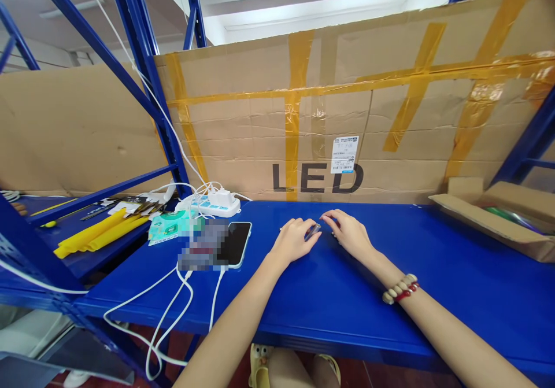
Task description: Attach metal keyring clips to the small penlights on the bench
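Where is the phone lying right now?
In the head view the phone lies screen-up on the blue bench, left of the left hand and just in front of the white power strip.

We can read the big black letters "LED" on the cardboard box [355, 110], but its small white label [344, 154] is too tiny.

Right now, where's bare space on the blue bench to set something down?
Bare blue bench between right hand and open carton; also the front strip between the arms, behind left hand. Crowded left: phone, power strip, white cables.
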Demonstrator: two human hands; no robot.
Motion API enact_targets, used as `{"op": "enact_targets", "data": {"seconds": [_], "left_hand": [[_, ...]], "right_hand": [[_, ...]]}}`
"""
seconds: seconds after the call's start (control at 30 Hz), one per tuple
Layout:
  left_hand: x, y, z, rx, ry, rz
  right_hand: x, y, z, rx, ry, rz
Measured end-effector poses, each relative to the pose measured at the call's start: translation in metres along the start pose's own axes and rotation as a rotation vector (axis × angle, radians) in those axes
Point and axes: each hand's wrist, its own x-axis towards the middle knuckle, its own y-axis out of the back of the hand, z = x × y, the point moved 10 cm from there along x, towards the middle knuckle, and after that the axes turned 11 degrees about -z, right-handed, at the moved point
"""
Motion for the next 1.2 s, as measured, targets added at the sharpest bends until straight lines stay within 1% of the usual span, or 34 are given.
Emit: {"op": "enact_targets", "data": {"seconds": [0.23, 0.43, 0.57, 0.67, 0.73, 0.83, 0.9, 0.97, 1.07, 1.13, 1.2], "left_hand": [[0.0, -0.002, -0.002, 0.0, 0.008, -0.001], [0.0, 0.0, -0.001, -0.029, 0.016, -0.003], [0.0, -0.002, -0.001, -0.01, 0.017, -0.015], [0.0, 0.0, -0.001, -0.008, 0.007, 0.006], [0.001, 0.002, -0.004, -0.037, 0.016, 0.031], [0.002, 0.005, -0.012, -0.097, 0.052, 0.055], [0.002, 0.005, -0.015, -0.12, 0.07, 0.052], [0.003, 0.003, -0.016, -0.124, 0.079, 0.03], [0.003, 0.0, -0.016, -0.115, 0.097, -0.008], [0.003, -0.001, -0.016, -0.105, 0.122, -0.03], [0.002, -0.002, -0.014, -0.097, 0.137, -0.052]], "right_hand": [[0.0, -0.003, -0.004, -0.026, 0.014, -0.041], [0.0, 0.002, 0.0, 0.016, -0.003, 0.03], [-0.001, 0.004, 0.004, 0.074, -0.066, 0.009], [-0.001, 0.002, 0.013, 0.159, -0.131, -0.006], [-0.001, 0.006, 0.014, 0.232, -0.11, 0.051], [-0.003, 0.021, 0.014, 0.352, -0.036, 0.192], [-0.004, 0.027, 0.018, 0.437, -0.037, 0.235], [-0.002, 0.026, 0.018, 0.535, -0.03, 0.21], [0.002, 0.02, 0.007, 0.648, 0.04, 0.114], [0.002, 0.019, -0.001, 0.663, 0.088, 0.078], [0.002, 0.019, -0.006, 0.645, 0.121, 0.07]]}}
